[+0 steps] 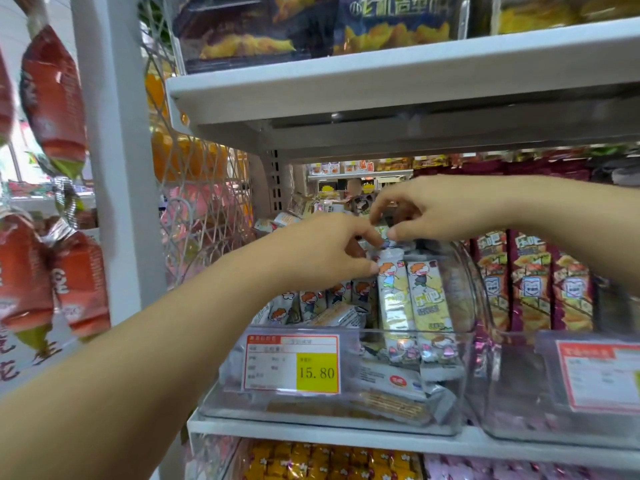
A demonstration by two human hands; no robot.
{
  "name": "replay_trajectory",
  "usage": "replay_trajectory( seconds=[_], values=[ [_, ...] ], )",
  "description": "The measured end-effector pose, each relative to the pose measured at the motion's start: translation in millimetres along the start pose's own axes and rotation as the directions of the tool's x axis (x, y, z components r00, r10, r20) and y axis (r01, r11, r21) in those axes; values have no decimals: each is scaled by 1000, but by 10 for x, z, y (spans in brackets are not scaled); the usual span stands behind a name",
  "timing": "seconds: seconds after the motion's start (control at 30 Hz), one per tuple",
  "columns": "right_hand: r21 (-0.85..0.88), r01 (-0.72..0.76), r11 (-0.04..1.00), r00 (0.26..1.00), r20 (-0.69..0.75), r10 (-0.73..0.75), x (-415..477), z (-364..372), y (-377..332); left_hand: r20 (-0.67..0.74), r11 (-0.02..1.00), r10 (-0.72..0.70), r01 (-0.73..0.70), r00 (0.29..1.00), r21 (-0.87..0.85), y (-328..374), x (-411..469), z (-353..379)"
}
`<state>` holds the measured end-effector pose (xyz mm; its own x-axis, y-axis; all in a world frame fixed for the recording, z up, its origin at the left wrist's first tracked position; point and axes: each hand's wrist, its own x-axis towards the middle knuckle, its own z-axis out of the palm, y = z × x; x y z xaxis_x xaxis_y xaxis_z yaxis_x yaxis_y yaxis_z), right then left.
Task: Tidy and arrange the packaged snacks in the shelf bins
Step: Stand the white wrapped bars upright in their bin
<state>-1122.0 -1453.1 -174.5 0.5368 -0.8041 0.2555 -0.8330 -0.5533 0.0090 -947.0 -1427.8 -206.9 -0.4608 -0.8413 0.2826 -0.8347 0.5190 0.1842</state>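
The left hand [322,252] pinches the top edge of an upright packet [393,299] between the thumb and fingers. The right hand [440,209] is just above and behind it, with the fingers curled and the tips almost meeting those of the left hand. Whether it grips the same edge I cannot tell, because the fingers cover that spot.

The packet stands in the clear bin [433,333], under the left fingertips, and touches a second packet [429,299] on the side of the right hand. Under the left wrist a lower row [311,303] shows only its tops. The tag [291,363] hides the front left part of the bin. The back of the bin, beyond both hands, is blurred. Both forearms are cut off by the frame edges.

The shelf [381,84] hangs over the right hand, with an open gap between them. The curved wall of the bin rises under the right wrist, and purple packs [526,282] stand beyond it. Outside the left arm there is a mesh panel [194,202], and red bags [52,98] hang farther out.
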Motion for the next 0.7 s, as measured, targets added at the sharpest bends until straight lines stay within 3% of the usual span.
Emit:
replay_trajectory(
  seconds=[0.1, 0.23, 0.37, 0.5, 0.7],
  values=[
    [16, 16, 1000, 992, 123, -18, 16, 40, -49, 63, 999, -9, 12, 998, -44, -30, 9, 21],
    [-4, 25, 1000, 992, 122, -25, 27, 62, -59, 62, 997, 21, -16, 998, -82, -52, -13, 23],
    [80, 26, 996, 998, -50, -22, 5, 36, -28, -22, 988, 42, -45, 999, -145, -86, -77, -24],
    [70, 17, 997, 957, -291, 4, 50, 12, -3, -188, 965, 13, -61, 982, -253, -140, -153, -124],
    [24, 0, 1000, 945, -327, 7, 355, 50, -44, -401, 930, -63, -92, 914, -357, -236, -194, -171]
  ],
)
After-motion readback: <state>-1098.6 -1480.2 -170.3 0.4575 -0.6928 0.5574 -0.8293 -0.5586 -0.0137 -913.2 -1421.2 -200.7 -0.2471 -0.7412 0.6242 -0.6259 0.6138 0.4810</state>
